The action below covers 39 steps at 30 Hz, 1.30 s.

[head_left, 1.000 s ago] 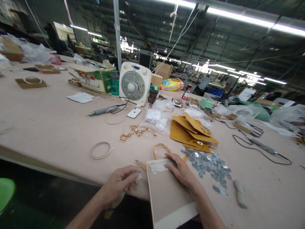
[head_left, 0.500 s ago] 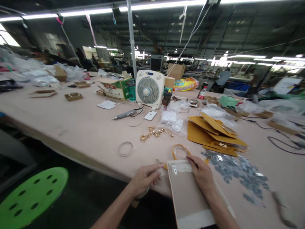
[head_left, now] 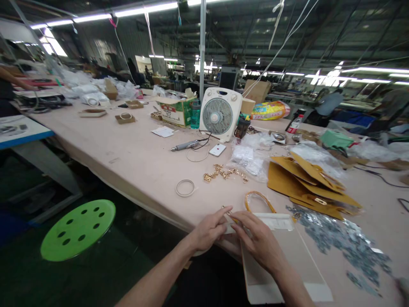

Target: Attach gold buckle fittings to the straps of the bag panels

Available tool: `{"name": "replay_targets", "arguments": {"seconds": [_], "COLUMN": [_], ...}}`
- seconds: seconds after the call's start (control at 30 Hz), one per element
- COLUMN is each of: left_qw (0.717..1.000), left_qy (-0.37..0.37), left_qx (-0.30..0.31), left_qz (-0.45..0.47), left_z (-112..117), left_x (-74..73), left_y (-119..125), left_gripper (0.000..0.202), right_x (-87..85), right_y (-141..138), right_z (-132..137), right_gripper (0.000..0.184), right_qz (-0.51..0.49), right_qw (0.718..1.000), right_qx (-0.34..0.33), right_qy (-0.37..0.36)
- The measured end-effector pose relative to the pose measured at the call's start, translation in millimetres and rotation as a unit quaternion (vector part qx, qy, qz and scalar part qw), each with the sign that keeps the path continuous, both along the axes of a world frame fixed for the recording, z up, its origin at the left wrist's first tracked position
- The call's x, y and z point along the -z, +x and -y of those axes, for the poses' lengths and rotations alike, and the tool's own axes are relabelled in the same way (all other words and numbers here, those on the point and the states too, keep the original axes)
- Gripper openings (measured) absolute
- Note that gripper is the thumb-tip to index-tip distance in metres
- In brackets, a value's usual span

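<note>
A flat beige panel [head_left: 275,273] with a pale border projects over the table's front edge. The orange handle [head_left: 259,195], partly in clear film, curves beyond its top edge, with gold buckles at its ends. At the handle's left end, my left hand [head_left: 206,233] pinches a pale strip that looks like tape [head_left: 229,226]; its index finger reaches to the gold buckle [head_left: 227,209]. My right hand [head_left: 260,241] lies over the panel, its thumb and fingertips closed on the same strip beside the handle end. The fingers partly hide the strip.
A ring-shaped roll [head_left: 185,188] lies left of my hands, with gold hardware [head_left: 223,172] beyond. Mustard bag pieces [head_left: 306,183] and grey metal pieces [head_left: 345,243] lie to the right. Farther back are a phone [head_left: 217,149] and a fan [head_left: 220,114]. A green stool [head_left: 78,230] stands left.
My right hand has left the panel's top edge and moved left to meet my left hand at the handle end. The view has swung left.
</note>
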<state>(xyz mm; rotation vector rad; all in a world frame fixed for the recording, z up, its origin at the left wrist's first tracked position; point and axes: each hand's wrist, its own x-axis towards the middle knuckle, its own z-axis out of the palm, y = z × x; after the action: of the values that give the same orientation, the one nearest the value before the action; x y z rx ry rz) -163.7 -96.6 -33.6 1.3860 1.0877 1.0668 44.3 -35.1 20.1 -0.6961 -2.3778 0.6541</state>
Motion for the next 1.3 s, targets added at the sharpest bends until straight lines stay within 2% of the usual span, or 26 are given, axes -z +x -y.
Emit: {"name": "replay_targets", "arguments": {"seconds": [0.13,0.33,0.53,0.63,0.8,0.9,1.03,1.13,1.23,1.3], "left_qw": [0.999,0.995,0.998,0.999,0.999,1.0,0.995,0.988,0.988,0.991], "left_qy": [0.022,0.05,0.03,0.02,0.009,-0.015,-0.065,-0.068,-0.054,-0.053], "left_qx": [-0.003,0.014,0.007,-0.01,-0.021,-0.016,-0.028,-0.073,-0.076,-0.051], "left_qz": [-0.047,-0.08,-0.055,-0.04,-0.033,0.007,0.075,0.121,0.124,0.11], "left_z": [2.8,5.0,1.6,-1.1,-1.9,-1.5,-4.4,-10.3,-15.2,-15.8], "left_x": [-6.5,-16.2,-10.9,-7.8,-8.1,-7.5,-5.6,-4.4,-1.9,0.5], "left_y": [0.8,0.6,2.6,4.2,2.9,0.0,-2.3,-3.7,-4.9,-5.3], "left_gripper": [0.063,0.055,0.035,0.031,0.029,0.03,0.034,0.035,0.035,0.035], "right_x": [-3.0,-6.3,-2.3,3.1,7.5,11.8,18.8,21.0,20.6,17.8], "right_y": [-12.9,-8.4,-9.6,-8.5,-4.0,-5.9,-11.1,-9.4,6.1,23.7], "right_z": [2.3,2.4,3.5,3.6,3.2,4.5,18.4,34.3,36.7,24.0], "right_gripper": [0.022,0.016,0.012,0.012,0.013,0.014,0.017,0.02,0.02,0.018], "right_qz": [0.07,0.101,0.122,0.126,0.071,0.023,-0.071,-0.113,-0.13,-0.137], "right_qw": [0.997,0.993,0.992,0.991,0.997,0.999,0.995,0.986,0.987,0.99], "right_qx": [-0.005,-0.003,0.031,0.042,0.022,0.011,0.01,-0.037,-0.065,-0.016], "right_qy": [-0.027,-0.068,-0.007,0.016,-0.012,-0.02,0.07,0.118,0.064,0.013]}}
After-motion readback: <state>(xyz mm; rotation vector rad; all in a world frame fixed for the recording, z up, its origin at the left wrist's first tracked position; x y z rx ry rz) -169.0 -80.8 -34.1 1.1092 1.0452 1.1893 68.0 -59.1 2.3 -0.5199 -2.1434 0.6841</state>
